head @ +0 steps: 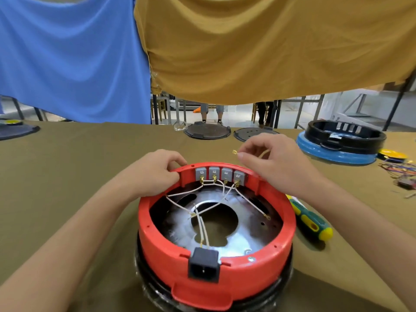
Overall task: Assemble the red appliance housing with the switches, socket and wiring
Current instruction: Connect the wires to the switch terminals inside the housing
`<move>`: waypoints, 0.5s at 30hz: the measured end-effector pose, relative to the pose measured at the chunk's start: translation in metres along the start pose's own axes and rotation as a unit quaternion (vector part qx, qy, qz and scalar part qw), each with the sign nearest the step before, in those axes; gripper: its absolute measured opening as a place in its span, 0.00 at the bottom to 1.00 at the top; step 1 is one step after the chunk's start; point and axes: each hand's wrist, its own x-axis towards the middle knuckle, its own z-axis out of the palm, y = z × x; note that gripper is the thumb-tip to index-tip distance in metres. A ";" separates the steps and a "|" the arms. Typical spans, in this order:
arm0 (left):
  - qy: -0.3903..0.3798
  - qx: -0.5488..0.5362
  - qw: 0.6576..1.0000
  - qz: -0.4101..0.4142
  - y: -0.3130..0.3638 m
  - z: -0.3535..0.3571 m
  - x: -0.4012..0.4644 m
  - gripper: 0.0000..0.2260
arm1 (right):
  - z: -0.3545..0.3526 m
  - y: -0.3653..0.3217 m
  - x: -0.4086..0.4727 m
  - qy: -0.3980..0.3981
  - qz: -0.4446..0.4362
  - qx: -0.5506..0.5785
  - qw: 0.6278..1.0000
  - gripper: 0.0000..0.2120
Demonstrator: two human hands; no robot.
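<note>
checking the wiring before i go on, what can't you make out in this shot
- Head view: the far end of the loose wire is hidden behind the right hand.
- The fronts of the four grey switches face away, behind the red housing rim.
- The wire bundle at the right edge is cut off and blurred.

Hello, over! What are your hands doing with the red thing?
Left hand grips housing rim. Right hand pinches loose wire above switches. Nothing in the way.
</note>
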 end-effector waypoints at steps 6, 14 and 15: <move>-0.056 -0.040 0.997 -0.034 0.004 -0.003 -0.006 0.12 | 0.002 -0.013 0.001 -0.022 0.015 0.021 0.999 0.05; 0.015 -0.107 0.994 0.007 -0.001 0.007 0.004 0.08 | 0.000 -0.024 0.017 -0.171 0.227 0.264 0.922 0.05; 0.024 -0.119 0.993 0.006 -0.001 0.010 0.005 0.06 | 0.003 -0.025 0.020 -0.195 0.244 0.252 0.916 0.05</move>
